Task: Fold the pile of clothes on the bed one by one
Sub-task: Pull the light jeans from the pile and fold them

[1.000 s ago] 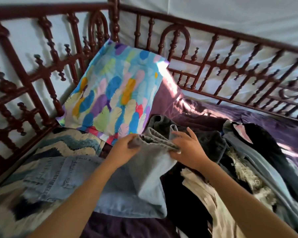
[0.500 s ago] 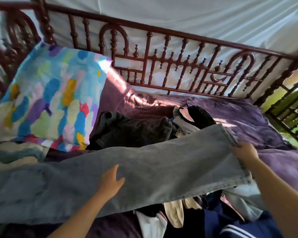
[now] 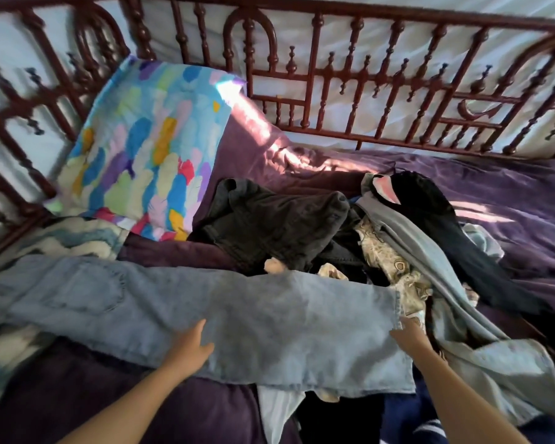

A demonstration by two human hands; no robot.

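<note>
Light blue jeans [image 3: 253, 318] lie stretched flat across the near part of the bed, waist to the left and leg hem to the right. My left hand [image 3: 191, 346] rests on the near edge of the leg with fingers straight. At the hem, my right hand [image 3: 409, 333] pinches the leg's end. Behind the jeans lies the clothes pile: dark grey jeans [image 3: 269, 225], a beige patterned garment [image 3: 386, 261], a grey-blue garment [image 3: 430, 257] and a black garment [image 3: 436, 206].
A colourful feather-print pillow [image 3: 141, 149] leans in the far left corner. A dark red turned-wood railing [image 3: 334, 75] runs around the left and far sides. Purple bedding [image 3: 510, 193] covers the bed; a blue-and-cream blanket [image 3: 61, 238] lies at the left.
The bunched jeans leg was pulled out to the right and laid flat. My right hand came back toward me with the hem, and the jeans now lie lower on the bed.
</note>
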